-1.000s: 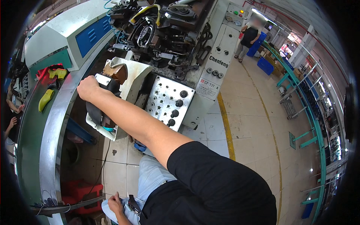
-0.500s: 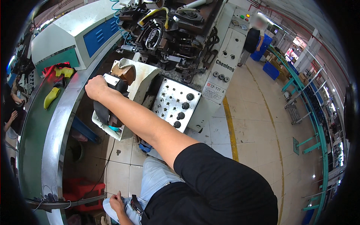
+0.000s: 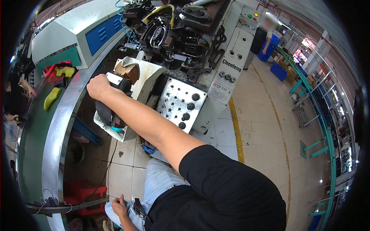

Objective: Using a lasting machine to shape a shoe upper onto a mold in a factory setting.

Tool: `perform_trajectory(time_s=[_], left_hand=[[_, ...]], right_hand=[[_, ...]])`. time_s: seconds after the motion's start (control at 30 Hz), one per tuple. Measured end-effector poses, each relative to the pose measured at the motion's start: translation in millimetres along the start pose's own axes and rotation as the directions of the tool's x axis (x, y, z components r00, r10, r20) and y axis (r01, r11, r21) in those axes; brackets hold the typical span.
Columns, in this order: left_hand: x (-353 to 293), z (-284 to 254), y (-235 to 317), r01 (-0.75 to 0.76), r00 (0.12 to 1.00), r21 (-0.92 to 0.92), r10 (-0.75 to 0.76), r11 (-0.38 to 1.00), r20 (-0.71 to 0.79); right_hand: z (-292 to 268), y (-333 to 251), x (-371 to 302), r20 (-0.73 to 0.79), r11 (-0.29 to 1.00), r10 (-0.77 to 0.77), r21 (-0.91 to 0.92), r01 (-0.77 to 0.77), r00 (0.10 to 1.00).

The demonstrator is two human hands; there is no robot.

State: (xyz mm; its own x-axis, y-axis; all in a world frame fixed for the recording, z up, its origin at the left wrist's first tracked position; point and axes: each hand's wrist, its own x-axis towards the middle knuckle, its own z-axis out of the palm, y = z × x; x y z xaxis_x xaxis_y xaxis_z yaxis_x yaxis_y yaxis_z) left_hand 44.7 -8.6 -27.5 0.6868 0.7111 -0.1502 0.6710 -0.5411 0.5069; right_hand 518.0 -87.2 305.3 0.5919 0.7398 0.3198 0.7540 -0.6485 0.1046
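Note:
My right hand (image 3: 99,87) is closed at the edge of a black, curved piece (image 3: 103,112) with a pale metal plate (image 3: 114,79) on top. The piece rests against the white housing (image 3: 148,72) at the front of a machine, beside a brown block (image 3: 131,72). My forearm crosses in front of the housing, and most of the right fingers are hidden. Low in the view, my left hand (image 3: 120,208) rests by my thigh, fingers loosely bent, thumb apart, with nothing visible in it.
A metal control panel (image 3: 179,104) with black knobs sits right of the housing. On the left, a green conveyor belt (image 3: 32,154) carries yellow-green shoe pieces (image 3: 51,99). A red stool (image 3: 83,192) stands below. Co-workers are at the far left and beyond the machine.
My hands have hardly moved. At the far left, a co-worker's arm now reaches toward the belt. The person beyond the machine has shifted slightly.

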Motion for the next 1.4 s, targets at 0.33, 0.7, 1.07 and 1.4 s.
perform_trajectory(time_s=[0.33, 0.7, 1.07, 1.4], left_hand=[[-1.5, 0.4, 8.2, 0.006, 1.0, -0.025, -0.006, 1.0, 0.019], [7.6, -7.7, 19.8, 0.112, 0.986, 0.02, -0.113, 0.994, 0.126], [21.0, -18.8, 48.2, 0.019, 0.929, 0.04, -0.032, 0.999, 0.368], [85.3, -72.9, 75.8, 0.301, 0.906, -0.324, -0.163, 0.897, 0.39]], right_hand=[[-4.2, 6.6, -3.1, 0.093, 0.999, 0.036, -0.033, -0.033, 0.995], [22.3, 24.4, 11.6, -0.066, 0.996, -0.078, -0.047, 0.075, 0.995], [-18.6, -4.2, -14.8, -0.027, 0.985, -0.153, -0.082, 0.15, 0.988], [-15.2, -9.9, -10.6, 0.057, 0.994, -0.113, -0.006, 0.113, 0.992]])
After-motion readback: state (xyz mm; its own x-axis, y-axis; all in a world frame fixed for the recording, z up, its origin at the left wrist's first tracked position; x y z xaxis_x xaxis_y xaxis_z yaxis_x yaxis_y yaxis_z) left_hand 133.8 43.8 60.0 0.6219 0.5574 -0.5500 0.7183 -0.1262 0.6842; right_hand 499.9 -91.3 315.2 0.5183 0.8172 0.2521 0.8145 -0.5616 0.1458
